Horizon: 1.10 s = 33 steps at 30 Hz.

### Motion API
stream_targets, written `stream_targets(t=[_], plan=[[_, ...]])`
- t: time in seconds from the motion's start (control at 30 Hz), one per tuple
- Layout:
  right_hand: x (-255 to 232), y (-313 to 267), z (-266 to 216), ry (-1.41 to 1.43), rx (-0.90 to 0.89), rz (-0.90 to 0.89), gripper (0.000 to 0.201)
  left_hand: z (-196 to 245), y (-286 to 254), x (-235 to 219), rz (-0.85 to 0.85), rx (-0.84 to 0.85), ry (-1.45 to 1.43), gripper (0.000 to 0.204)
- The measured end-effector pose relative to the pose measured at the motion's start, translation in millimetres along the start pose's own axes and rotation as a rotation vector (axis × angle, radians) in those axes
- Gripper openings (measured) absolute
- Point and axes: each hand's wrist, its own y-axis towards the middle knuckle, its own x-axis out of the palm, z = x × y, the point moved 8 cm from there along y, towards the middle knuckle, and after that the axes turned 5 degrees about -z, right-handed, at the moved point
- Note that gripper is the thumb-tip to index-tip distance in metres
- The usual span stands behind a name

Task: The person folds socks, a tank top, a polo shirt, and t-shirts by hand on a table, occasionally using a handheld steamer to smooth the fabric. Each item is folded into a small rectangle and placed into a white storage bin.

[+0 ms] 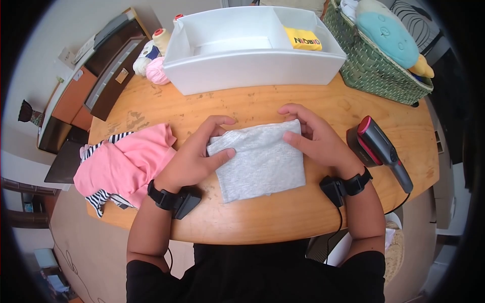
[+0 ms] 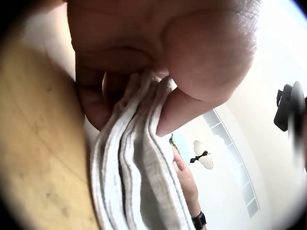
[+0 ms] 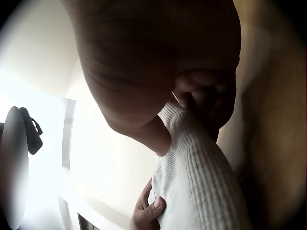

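Note:
A light grey ribbed cloth garment (image 1: 260, 164), folded into a compact rectangle, stands tilted at the middle of the table's near side. My left hand (image 1: 194, 156) grips its upper left corner, thumb on the near face and fingers behind. At the upper right corner, my right hand (image 1: 323, 141) pinches it the same way. In the left wrist view several stacked layers of the folded cloth (image 2: 148, 187) show between thumb and fingers. The right wrist view shows the ribbed face of the garment (image 3: 201, 182) under the thumb; the fingers behind are partly hidden.
Left lies a pink garment (image 1: 126, 161) over black-and-white striped fabric (image 1: 98, 199). A white divided bin (image 1: 252, 70) holding a yellow item (image 1: 303, 39) stands at the back. Yarn (image 1: 157, 70) sits beside it, a green woven basket (image 1: 384, 78) back right, a corded handheld steamer-like appliance (image 1: 381, 151) right.

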Motion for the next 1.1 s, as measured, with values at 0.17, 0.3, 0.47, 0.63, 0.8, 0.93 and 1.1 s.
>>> stream_targets(t=[0.17, 0.3, 0.47, 0.63, 0.8, 0.93, 1.1], plan=[[-9.4, 5.4, 10.4, 0.019, -0.045, 0.027, 0.041, -14.0, 1.8, -0.2, 0.001, -0.064, -0.072, 0.051], [-14.4, 6.1, 10.3, -0.065, -0.078, 0.081, 0.043, -15.4, 2.2, 0.9, 0.004, -0.109, -0.078, 0.048], [-13.6, 6.5, 9.3, -0.036, -0.056, 0.087, 0.05, -21.2, 2.5, 1.0, 0.017, -0.122, -0.079, 0.047], [-6.8, 4.2, 9.4, 0.088, -0.013, 0.017, 0.064, -21.9, 4.9, -1.2, 0.074, -0.032, -0.091, 0.047], [-4.0, 2.1, 8.4, 0.071, 0.017, -0.039, 0.074, -18.9, 6.6, -2.7, 0.128, 0.054, -0.496, 0.053], [-7.5, 1.8, 1.0, 0.052, -0.037, -0.003, 0.069, -25.3, 9.1, -1.6, 0.172, -0.006, -0.654, 0.061], [-11.5, 1.4, -10.3, 0.12, -0.123, 0.077, 0.066, -35.6, 12.9, 11.9, 0.051, -0.073, -0.67, 0.062]])
